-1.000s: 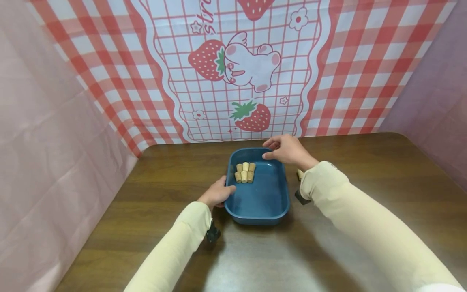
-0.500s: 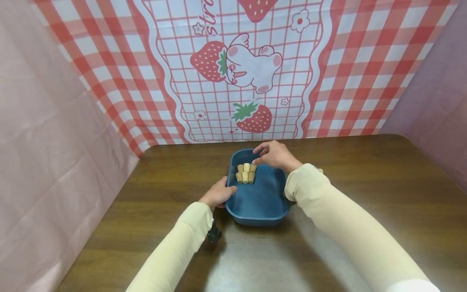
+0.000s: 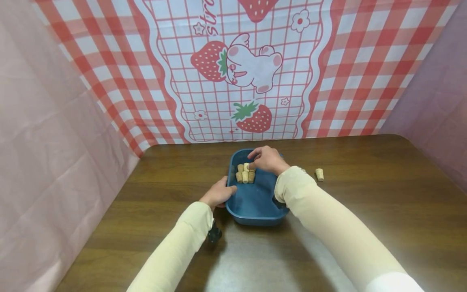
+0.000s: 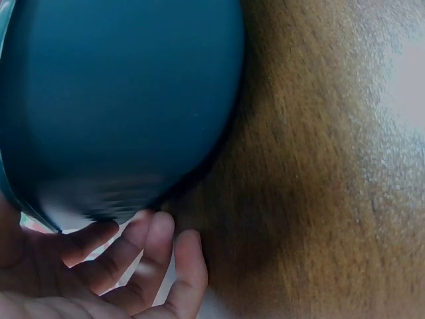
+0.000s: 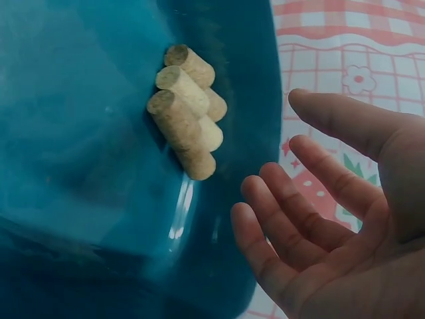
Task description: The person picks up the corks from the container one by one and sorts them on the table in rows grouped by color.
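Tray (image 3: 260, 205) is gripped at 9 o'clock by the left hand (image 3: 219, 192). Corks (image 3: 245, 177) at 10 are kinda hidden by the relaxed right hand (image 3: 269, 159).

Corks (image 3: 245, 177): back right one partly behind right hand (image 3: 268, 159)
Blue tray (image 4: 119, 100): cut off in left wrist view
Cloth lettering (image 3: 209, 18): cropped above

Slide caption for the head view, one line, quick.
Left hand grips a blue tray, right hand is beside clustered corks inside; a lone cork lies on the table.
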The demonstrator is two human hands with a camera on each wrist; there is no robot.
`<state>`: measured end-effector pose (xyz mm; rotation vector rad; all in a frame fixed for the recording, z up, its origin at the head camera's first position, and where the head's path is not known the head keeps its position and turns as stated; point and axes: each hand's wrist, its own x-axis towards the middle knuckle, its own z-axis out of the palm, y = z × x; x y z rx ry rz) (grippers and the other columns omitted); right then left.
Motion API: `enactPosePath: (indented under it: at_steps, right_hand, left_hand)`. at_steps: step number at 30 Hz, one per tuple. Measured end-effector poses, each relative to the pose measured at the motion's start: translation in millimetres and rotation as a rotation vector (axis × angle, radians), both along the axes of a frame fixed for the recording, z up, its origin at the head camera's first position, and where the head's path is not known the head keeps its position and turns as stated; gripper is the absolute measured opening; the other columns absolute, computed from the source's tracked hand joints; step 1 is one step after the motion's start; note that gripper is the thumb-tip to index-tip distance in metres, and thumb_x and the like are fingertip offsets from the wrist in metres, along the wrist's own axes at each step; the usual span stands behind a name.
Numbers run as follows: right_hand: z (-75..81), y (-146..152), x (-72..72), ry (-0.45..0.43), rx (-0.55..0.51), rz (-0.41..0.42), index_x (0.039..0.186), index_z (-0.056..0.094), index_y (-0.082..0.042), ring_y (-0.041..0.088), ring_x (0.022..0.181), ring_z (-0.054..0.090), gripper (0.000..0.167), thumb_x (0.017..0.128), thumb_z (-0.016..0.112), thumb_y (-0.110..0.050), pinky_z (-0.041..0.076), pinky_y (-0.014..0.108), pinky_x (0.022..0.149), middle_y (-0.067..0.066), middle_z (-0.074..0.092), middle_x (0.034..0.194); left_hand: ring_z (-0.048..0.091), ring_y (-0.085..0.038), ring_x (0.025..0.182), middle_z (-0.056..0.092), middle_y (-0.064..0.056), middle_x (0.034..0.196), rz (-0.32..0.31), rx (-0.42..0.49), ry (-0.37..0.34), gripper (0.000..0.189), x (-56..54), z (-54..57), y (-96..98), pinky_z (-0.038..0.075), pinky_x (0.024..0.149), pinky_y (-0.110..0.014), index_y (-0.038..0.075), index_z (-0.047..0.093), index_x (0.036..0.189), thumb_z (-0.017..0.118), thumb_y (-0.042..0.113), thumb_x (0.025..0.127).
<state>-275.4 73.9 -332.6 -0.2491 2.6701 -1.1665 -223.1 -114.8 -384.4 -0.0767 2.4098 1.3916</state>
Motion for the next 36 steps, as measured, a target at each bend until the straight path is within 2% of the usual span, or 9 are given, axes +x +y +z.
enactPosePath:
  at_steps: [5, 11, 16, 22, 26, 36]
  right_hand:
    - [-6.3, -5, -1.8, -0.011, 0.039, 0.003, 0.129, 0.067, -0.003, 0.035, 0.115, 0.059, 0.039, 0.093, 0.072, -0.015, 0.049, 0.046, 0.097, 0.019, 0.065, 0.125]
    - [-11.5, -10, -1.1, -0.045, 0.082, 0.021, 0.131, 0.066, -0.005, 0.036, 0.122, 0.055, 0.041, 0.093, 0.072, -0.017, 0.046, 0.049, 0.101, 0.02, 0.059, 0.137]
    - [-12.4, -15, 0.8, -0.069, 0.099, 0.023, 0.132, 0.066, -0.006, 0.037, 0.127, 0.053, 0.041, 0.093, 0.071, -0.016, 0.044, 0.05, 0.105, 0.022, 0.055, 0.141]
    - [-14.9, -20, -1.4, -0.062, 0.121, 0.003, 0.129, 0.069, -0.007, 0.037, 0.127, 0.052, 0.039, 0.091, 0.075, -0.015, 0.043, 0.05, 0.105, 0.021, 0.056, 0.141]
    - [-17.4, -22, -4.0, -0.089, 0.133, -0.017, 0.128, 0.07, -0.009, 0.036, 0.127, 0.052, 0.039, 0.089, 0.076, -0.013, 0.042, 0.05, 0.107, 0.02, 0.057, 0.14]
    - [-19.2, -20, -4.2, -0.089, 0.207, 0.0, 0.13, 0.07, -0.012, 0.036, 0.126, 0.053, 0.044, 0.086, 0.075, -0.012, 0.046, 0.047, 0.102, 0.017, 0.055, 0.145]
  left_hand:
    - [0.061, -0.035, 0.113, 0.055, -0.023, 0.137, -0.002, -0.002, -0.003, 0.05, 0.4, 1.0, -0.2, 0.056, 0.084, -0.05, 0.003, 0.044, 0.147, 0.052, 0.017, 0.099]
    - [0.06, -0.036, 0.115, 0.054, -0.024, 0.139, -0.014, -0.004, -0.006, 0.05, 0.3, 1.2, -1.1, 0.055, 0.086, -0.05, 0.003, 0.043, 0.148, 0.052, 0.018, 0.101]
    - [0.061, -0.035, 0.114, 0.055, -0.023, 0.138, -0.018, 0.002, -0.006, 0.05, -0.4, -0.3, -2.1, 0.055, 0.085, -0.05, 0.003, 0.043, 0.148, 0.052, 0.018, 0.101]
    - [0.06, -0.034, 0.114, 0.054, -0.023, 0.139, -0.021, 0.004, -0.009, 0.05, -1.7, -0.6, -3.3, 0.055, 0.086, -0.05, 0.003, 0.043, 0.147, 0.052, 0.018, 0.1]
    - [0.06, -0.035, 0.116, 0.053, -0.023, 0.14, -0.022, 0.0, -0.013, 0.05, -2.1, -0.1, -3.1, 0.055, 0.087, -0.051, 0.003, 0.042, 0.148, 0.052, 0.018, 0.101]
    - [0.06, -0.033, 0.112, 0.054, -0.023, 0.138, -0.024, 0.003, 0.003, 0.052, -1.1, -1.3, -3.4, 0.056, 0.084, -0.049, 0.003, 0.043, 0.148, 0.053, 0.017, 0.1]
